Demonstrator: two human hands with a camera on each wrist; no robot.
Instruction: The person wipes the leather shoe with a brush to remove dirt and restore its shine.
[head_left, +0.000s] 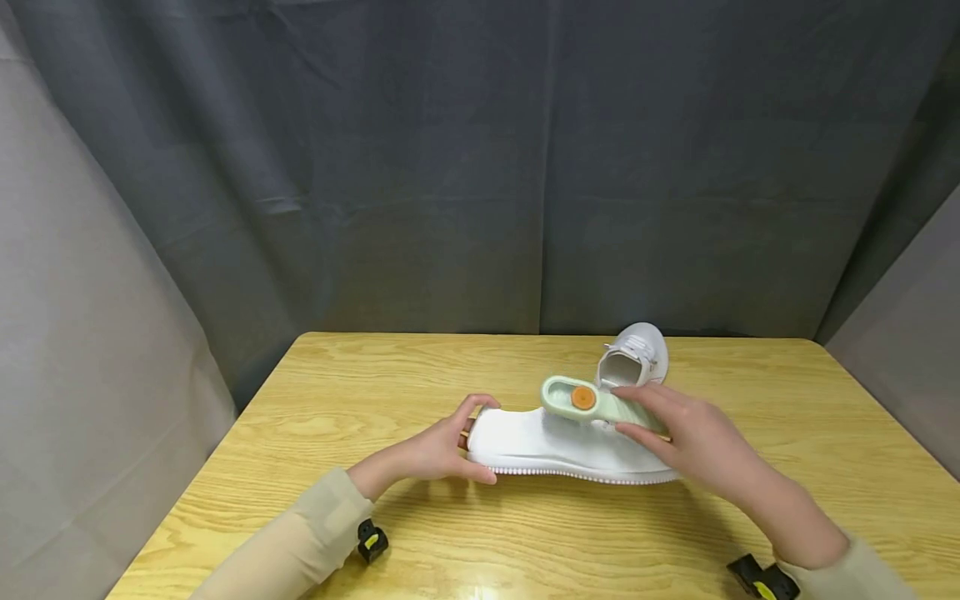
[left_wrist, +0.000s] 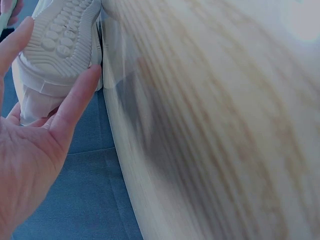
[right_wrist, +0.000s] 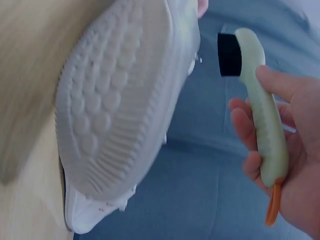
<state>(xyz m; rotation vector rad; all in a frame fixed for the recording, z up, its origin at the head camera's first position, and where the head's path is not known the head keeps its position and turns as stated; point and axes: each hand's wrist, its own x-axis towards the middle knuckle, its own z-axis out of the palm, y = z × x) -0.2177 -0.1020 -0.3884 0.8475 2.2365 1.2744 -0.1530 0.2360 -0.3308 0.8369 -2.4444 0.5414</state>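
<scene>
A white shoe [head_left: 517,437] is held on its side by my left hand [head_left: 438,446], which grips the heel between thumb and fingers. In the left wrist view its ribbed, studded sole [left_wrist: 62,42] faces the camera. My right hand [head_left: 701,433] grips a pale green brush [right_wrist: 265,120] by its handle. The brush has black bristles [right_wrist: 230,55], an orange round button [head_left: 583,397] and an orange hanging loop [right_wrist: 273,205]. Over the shoe's upper in the head view, the brush head overlaps it; from the right wrist the bristles appear apart from the shoe.
A second white shoe [head_left: 645,346] with laces lies behind the brush, near the far edge of the wooden table [head_left: 360,375]. Dark grey curtain [head_left: 420,167] hangs behind the table, with lighter cloth [head_left: 82,333] at the sides. Black wrist devices [head_left: 371,542] sit below both forearms.
</scene>
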